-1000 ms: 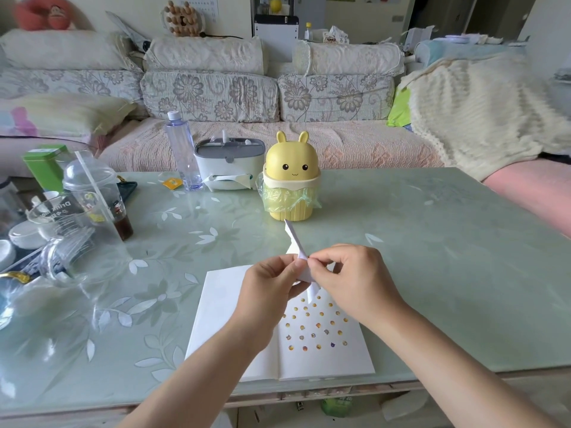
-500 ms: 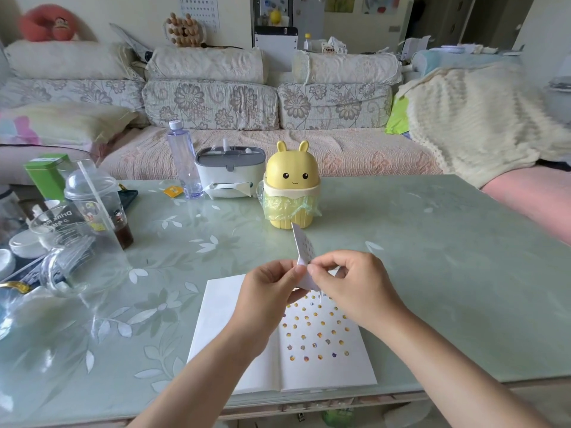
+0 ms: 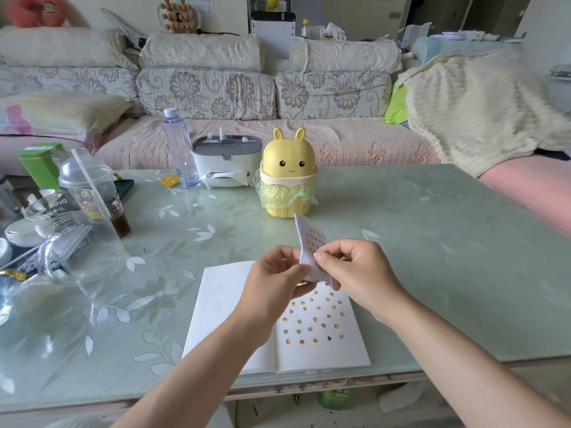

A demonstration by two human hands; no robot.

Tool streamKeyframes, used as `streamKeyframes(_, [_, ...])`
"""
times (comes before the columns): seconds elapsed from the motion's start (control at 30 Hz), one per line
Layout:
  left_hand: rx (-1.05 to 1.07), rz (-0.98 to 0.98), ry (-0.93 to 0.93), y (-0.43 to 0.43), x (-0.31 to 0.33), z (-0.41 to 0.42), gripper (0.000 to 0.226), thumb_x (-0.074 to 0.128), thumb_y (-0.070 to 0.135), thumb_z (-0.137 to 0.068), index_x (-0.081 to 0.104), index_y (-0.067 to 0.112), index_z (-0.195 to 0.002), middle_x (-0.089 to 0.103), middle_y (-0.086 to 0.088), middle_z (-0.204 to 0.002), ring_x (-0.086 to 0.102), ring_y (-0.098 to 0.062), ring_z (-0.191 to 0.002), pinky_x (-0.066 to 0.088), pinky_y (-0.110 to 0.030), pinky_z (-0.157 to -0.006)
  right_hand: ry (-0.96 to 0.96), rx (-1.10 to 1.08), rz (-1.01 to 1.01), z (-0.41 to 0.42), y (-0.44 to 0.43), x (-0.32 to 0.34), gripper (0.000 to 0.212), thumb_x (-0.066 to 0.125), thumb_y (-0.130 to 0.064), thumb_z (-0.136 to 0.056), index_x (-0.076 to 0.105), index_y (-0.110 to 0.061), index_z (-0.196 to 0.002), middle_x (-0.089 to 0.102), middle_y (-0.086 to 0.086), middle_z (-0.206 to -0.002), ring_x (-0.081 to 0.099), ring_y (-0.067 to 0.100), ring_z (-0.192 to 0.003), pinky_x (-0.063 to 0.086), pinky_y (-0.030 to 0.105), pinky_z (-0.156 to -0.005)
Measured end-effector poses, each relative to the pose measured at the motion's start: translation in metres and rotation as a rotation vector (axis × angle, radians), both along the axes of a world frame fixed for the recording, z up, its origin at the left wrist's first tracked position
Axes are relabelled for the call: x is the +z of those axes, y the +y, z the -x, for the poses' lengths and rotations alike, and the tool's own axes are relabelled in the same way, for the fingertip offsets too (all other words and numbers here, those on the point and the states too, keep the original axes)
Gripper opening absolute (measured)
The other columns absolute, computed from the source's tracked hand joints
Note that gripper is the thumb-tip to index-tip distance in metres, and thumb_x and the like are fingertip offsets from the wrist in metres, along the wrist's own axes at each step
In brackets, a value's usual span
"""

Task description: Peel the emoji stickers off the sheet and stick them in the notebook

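Pale green glass-topped worktop [image 3: 401,242] carrying an open white blank-paged notebook [image 3: 222,304], which serves as the landmark here. Both hands are raised above the notebook's far edge. The left hand [image 3: 272,282] sits over the central fold, and the right hand [image 3: 358,270] over the far end of the right page. Between them stands the small white sticker sheet [image 3: 310,242], nearly upright and clear of the paper. Its long axis rises up and away from the notebook, and its printed face is turned toward the right hand. The left grip pinches the sheet's lower near edge between thumb and curled fingers. The right grip is pressed together, thumb against forefinger, at the sheet's lower face. Whether a sticker is already lifted there cannot be told. Rows of tiny round yellow emoji stickers [image 3: 315,319] cover the right page, directly below and nearer the person than the right grip. The right hand is judged closer to that page's bare near strip, so the coming move probably runs downward and toward the person.
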State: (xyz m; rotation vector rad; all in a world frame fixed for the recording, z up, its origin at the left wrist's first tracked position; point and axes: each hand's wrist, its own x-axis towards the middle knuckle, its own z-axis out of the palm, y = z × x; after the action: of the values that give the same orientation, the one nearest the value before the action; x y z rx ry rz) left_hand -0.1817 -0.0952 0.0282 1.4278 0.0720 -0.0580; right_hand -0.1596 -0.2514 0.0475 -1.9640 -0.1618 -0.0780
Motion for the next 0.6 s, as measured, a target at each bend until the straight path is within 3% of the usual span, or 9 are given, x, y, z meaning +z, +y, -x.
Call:
streamKeyframes(0.13, [-0.038, 0.07, 0.046, -0.0069, -0.0001, 0.0024, 0.005, 0.065, 0.009, -0.092, 0.067, 0.006, -0.091, 0.075, -0.02, -0.1, 0.074, -0.024, -0.093, 0.059, -0.042, -0.092, -0.118, -0.01, 0.158, 0.003, -0.0036, -0.0009, 0.013, 0.071, -0.019, -0.087, 0.073, -0.026, -0.076, 0.058, -0.024, -0.052, 0.05, 0.004, -0.047, 0.039, 0.013, -0.053])
streamKeyframes(0.23, [-0.031, 0.071, 0.073, -0.0083, -0.0006, 0.0, 0.027, 0.07, 0.024, -0.093, 0.07, -0.002, -0.1, 0.074, -0.022, -0.104, 0.073, -0.026, -0.092, 0.06, -0.043, -0.09, -0.181, 0.014, 0.204, 0.0065, -0.0054, -0.0003, 0.012, 0.072, -0.017, -0.086, 0.073, -0.023, -0.076, 0.053, -0.027, -0.049, 0.046, 0.005, -0.044, 0.034, 0.01, -0.05])
streamKeyframes(0.3, [0.018, 0.055, 0.08, -0.0095, -0.0013, -0.0009, 0.025, 0.067, 0.023, -0.095, 0.072, -0.001, -0.101, 0.075, -0.02, -0.102, 0.074, -0.027, -0.093, 0.06, -0.041, -0.089, -0.212, -0.004, 0.22, 0.0066, -0.0053, -0.0025, 0.012, 0.072, -0.017, -0.085, 0.072, -0.023, -0.074, 0.055, -0.026, -0.052, 0.049, 0.004, -0.047, 0.034, 0.01, -0.051])
streamKeyframes(0.47, [0.109, 0.141, 0.156, -0.011, -0.0035, -0.0023, 0.016, 0.071, 0.019, -0.092, 0.078, 0.004, -0.095, 0.078, -0.012, -0.096, 0.074, -0.027, -0.093, 0.06, -0.035, -0.087, -0.166, -0.022, 0.217, 0.0036, -0.0016, -0.0082, 0.014, 0.072, -0.023, -0.084, 0.07, -0.027, -0.07, 0.065, -0.019, -0.064, 0.055, 0.002, -0.055, 0.039, 0.01, -0.056])
streamKeyframes(0.6, [0.145, 0.186, 0.179, -0.0103, -0.0026, -0.0034, 0.014, 0.072, 0.015, -0.092, 0.078, 0.003, -0.093, 0.077, -0.017, -0.092, 0.071, -0.027, -0.08, 0.061, -0.034, -0.079, -0.071, -0.019, 0.097, 0.001, -0.0019, -0.0078, 0.016, 0.071, -0.021, -0.086, 0.072, -0.027, -0.071, 0.065, -0.015, -0.062, 0.058, 0.004, -0.055, 0.046, 0.018, -0.06])
